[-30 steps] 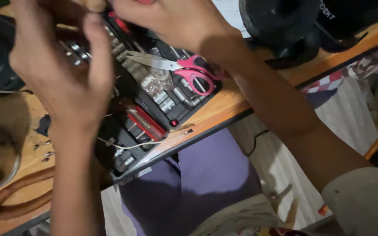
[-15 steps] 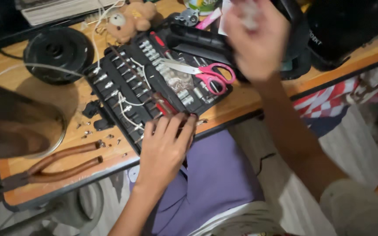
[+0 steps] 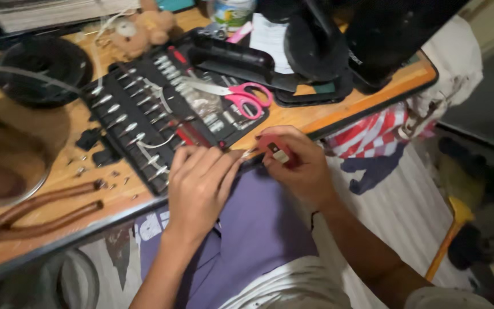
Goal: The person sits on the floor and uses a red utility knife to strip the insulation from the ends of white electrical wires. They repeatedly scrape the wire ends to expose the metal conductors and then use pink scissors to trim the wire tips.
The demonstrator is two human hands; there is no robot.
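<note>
Seated at the near edge of the wooden bench (image 3: 315, 117), you bring both hands together just over your lap. Your right hand (image 3: 298, 166) has its fingers clamped on a small red handle (image 3: 275, 150), its pale tip pointing left toward your left hand (image 3: 201, 186). That hand lies palm down with fingers together on the near corner of the open black tool case (image 3: 161, 114), seemingly steadying it; whether it pinches anything at the tip, you cannot tell.

The case sits tilted across the bench, lid open toward the far side, so its rows of silver bits (image 3: 127, 123) face you within easy reach. Pink-handled scissors (image 3: 238, 94) rest across its right half, blades pointing left. Left of the case, small dark parts and loose screws (image 3: 95, 163) are scattered on the wood, and rusty brown pliers (image 3: 41, 212) lie near the front edge.

Farther off, a round black disc (image 3: 44, 68) sits at far left, a small teddy bear (image 3: 144, 28) behind the case, and bulky black equipment (image 3: 344, 40) occupies the far right corner.
</note>
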